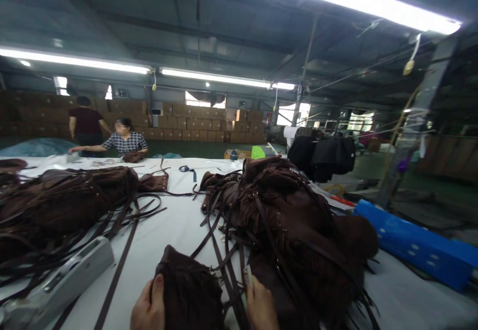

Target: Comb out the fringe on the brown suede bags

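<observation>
My left hand (147, 305) grips the edge of a dark brown fringed leather piece (192, 292), thumb on top, at the bottom middle of the head view. It looks like a bag or pouch. Just right of it, my right hand (262, 304) is closed around a small pale tool (248, 274); its exact kind does not show. Long brown straps (228, 258) run between the two hands. Close by on the right rises a large heap of brown fringed leather goods (295, 210) with straps and metal studs.
Another brown leather pile (70, 190) covers the left of the white table (168, 220). A grey metal device (74, 270) stands at front left, a blue box-like object (414, 243) at right. Across the table sits a person in a checked shirt (125, 142); another person (85, 121) stands behind.
</observation>
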A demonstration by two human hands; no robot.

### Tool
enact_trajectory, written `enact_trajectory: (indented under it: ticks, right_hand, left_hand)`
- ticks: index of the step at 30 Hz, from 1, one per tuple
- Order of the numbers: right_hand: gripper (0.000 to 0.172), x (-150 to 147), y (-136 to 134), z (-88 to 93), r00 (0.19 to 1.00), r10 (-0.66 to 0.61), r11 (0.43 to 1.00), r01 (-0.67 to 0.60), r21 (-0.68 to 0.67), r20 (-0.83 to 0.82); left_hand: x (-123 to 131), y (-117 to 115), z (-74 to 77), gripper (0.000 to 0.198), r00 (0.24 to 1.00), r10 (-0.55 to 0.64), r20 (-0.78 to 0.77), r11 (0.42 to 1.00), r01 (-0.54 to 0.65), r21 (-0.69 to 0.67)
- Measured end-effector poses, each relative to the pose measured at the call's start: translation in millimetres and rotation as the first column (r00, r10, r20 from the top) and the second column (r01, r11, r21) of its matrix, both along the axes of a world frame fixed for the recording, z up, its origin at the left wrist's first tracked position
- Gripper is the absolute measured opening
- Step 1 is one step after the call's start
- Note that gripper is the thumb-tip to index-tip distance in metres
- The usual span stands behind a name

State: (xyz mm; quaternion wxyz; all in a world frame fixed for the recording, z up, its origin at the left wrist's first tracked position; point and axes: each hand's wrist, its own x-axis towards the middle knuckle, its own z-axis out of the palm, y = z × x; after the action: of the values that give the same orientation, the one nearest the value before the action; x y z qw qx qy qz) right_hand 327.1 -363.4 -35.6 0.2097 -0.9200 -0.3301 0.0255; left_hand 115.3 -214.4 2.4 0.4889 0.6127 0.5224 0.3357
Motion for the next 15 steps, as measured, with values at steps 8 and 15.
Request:
enact_trajectory:
  ticks: [8,15]
  right_hand:
    - [0.06,-75,18,-7.5,0.957,0.282,0.949,-0.269,-0.165,0.061]
    - [0.048,-7,-43,-6.3,0.998,-0.061,0.981,0.061,-0.185,0.008]
  left_hand:
    - [20,-46,5.7,0.054,0.991,-0.099,0.094,0.991,0.09,0.097]
    - [-5,-39,-16.8,0.052,0.999,-0.022,-0.034,1.0,0.022,0.011]
